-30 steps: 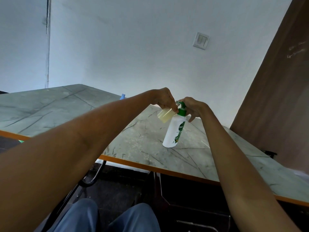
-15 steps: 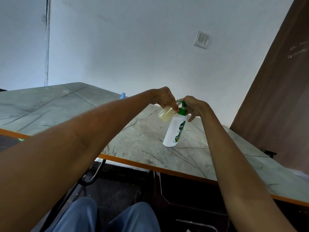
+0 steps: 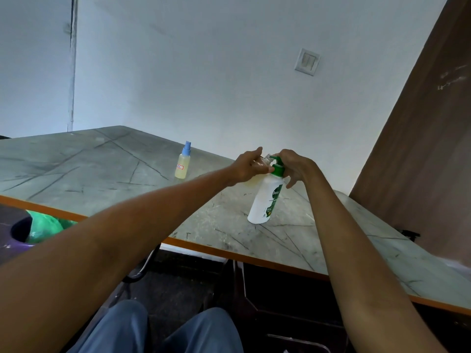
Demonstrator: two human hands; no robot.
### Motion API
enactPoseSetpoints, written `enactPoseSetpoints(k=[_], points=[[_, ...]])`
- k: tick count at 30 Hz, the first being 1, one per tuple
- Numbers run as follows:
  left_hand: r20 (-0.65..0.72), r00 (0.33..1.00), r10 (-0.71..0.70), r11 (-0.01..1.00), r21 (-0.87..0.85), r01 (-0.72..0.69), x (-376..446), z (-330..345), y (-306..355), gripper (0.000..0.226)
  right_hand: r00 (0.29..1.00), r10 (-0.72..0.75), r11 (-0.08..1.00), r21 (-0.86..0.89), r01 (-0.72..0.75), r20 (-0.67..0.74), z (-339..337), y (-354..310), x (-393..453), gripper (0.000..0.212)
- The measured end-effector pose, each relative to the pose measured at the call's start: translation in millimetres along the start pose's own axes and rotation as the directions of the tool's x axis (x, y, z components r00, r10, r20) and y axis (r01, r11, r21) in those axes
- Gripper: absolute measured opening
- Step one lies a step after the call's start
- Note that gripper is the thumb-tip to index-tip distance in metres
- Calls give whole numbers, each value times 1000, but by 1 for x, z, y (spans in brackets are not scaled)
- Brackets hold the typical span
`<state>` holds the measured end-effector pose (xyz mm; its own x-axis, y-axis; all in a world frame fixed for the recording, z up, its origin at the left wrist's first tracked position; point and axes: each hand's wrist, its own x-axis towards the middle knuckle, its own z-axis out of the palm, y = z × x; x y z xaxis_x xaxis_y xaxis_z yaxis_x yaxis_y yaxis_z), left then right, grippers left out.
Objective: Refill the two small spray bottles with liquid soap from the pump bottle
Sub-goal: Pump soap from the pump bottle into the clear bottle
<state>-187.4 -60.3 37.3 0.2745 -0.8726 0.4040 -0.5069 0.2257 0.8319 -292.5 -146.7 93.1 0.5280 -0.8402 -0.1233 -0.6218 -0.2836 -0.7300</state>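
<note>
Two hands meet at the top of the pump bottle (image 3: pixel 265 200), which stands upright on the desk (image 3: pixel 107 171) and serves as the landmark here. The left hand (image 3: pixel 248 168) grips a small uncapped spray bottle (image 3: pixel 265 159), tipped on its side with its clear threaded neck touching the green spout. The right hand (image 3: pixel 297 165) rests on the green pump head (image 3: pixel 277 168), fingers curled loosely over it and down beside the collar.

The step in hand looks like dosing soap into the open neck. To do it well, the mouth of the small bottle should sit directly under the spout tip before any press, and tilt no further than needed, since a near-horizontal bottle may let soap run back out. Short, slow presses would suit a neck this narrow; thick soap can bridge the opening and overflow. The right hand should push straight down so the pump bottle does not rock.

The second spray bottle (image 3: pixel 183 165), blue-capped and holding pale yellow liquid, stands well to the left of the pump bottle, apart from both hands.
</note>
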Motion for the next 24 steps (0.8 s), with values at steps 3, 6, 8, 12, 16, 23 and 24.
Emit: enactPoseSetpoints(k=[3,6,8,12,16,23,24], points=[[9,1000,-2,999,-32,2,-6,4,-2,69,1000,-3,1000,5,3,-7,0,0,1,51],[27,1000,-16,999,-29,16,-7,6,-2,71,1000,-1,1000,9,1,-6,0,0,2,51],[55,998,-32,999,-4,33,-6,5,-2,68,1000,1,1000,10,-1,3,0,1,3,51],[44,997,-60,997,56,57,-8,-5,-3,24,1000,-6,1000,17,5,12,-1,1,5,50],[74,995,-72,996,59,67,-9,-17,-7,41,1000,-2,1000,12,2,4,-2,2,6,50],[73,996,-45,998,38,42,-12,-28,-4,46,1000,-1,1000,0,1,1,-3,-1,6,47],[73,996,-43,998,38,40,-12,-28,-4,46,1000,0,1000,6,0,2,-3,-1,6,46]])
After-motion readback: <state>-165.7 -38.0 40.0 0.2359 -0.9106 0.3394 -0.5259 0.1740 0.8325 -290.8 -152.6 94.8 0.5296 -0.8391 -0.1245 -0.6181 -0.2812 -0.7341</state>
